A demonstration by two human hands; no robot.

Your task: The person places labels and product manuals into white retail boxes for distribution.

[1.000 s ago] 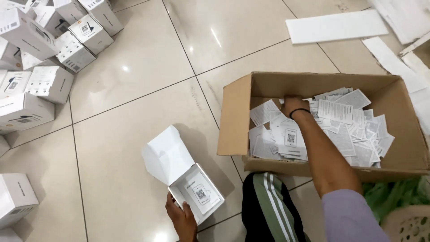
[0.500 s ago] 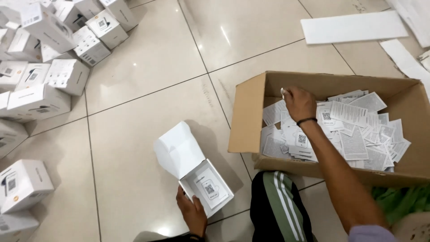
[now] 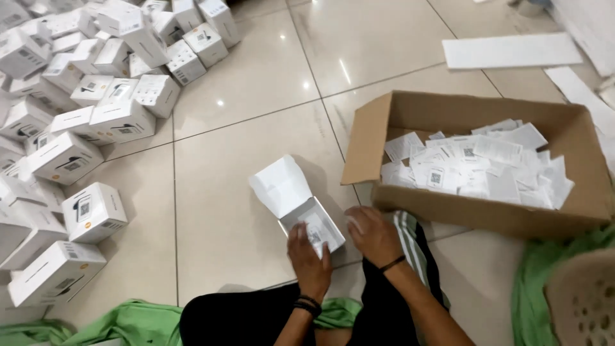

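Now two hands meet at a small open white box (image 3: 300, 204).
Left hand (image 3: 309, 257) grips its near edge; right hand (image 3: 373, 234) rests beside it, fingers loosely curled, holding nothing visible.

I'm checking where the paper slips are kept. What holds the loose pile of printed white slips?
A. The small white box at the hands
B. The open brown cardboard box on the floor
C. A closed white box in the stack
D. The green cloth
B: the printed white slips lie heaped inside the open brown cardboard box.
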